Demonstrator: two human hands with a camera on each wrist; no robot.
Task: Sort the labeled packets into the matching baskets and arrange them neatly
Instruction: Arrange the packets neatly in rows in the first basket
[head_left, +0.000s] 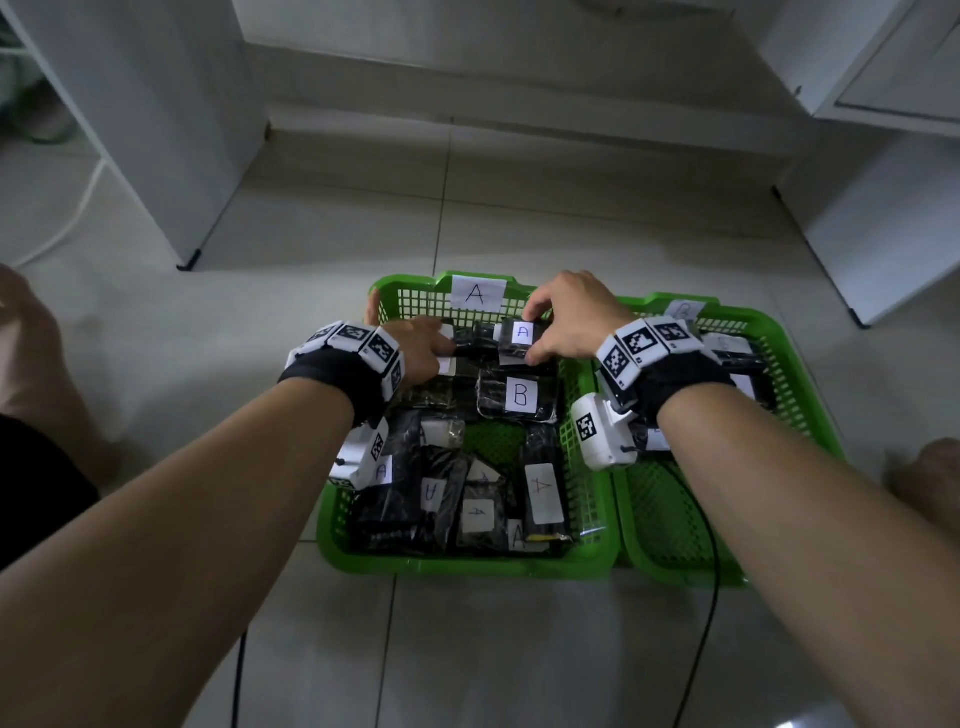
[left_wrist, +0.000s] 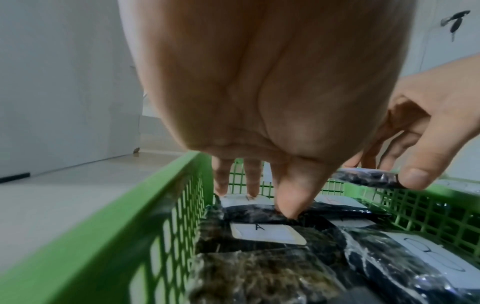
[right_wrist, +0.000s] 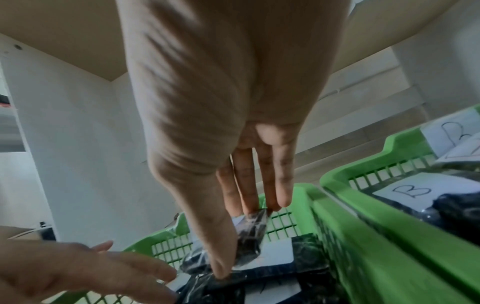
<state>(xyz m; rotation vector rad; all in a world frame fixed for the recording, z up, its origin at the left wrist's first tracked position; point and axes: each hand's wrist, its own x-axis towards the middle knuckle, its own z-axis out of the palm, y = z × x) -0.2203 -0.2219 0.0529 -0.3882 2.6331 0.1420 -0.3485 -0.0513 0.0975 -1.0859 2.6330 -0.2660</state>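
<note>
Placing an A pkt at the far end of basket A (head_left: 340, 512)

My right hand (head_left: 571, 322) pinches the A packet (head_left: 521, 340) by its long edges, just inside basket A's far wall; left hand (head_left: 415, 345) presses flat fingers on pkts beside it. Crinkly wrap: looks light, soft, slippery, so I'd grip the edges. I count 2 baskets, 1 stray B packet (head_left: 517, 397) in basket A.
</note>
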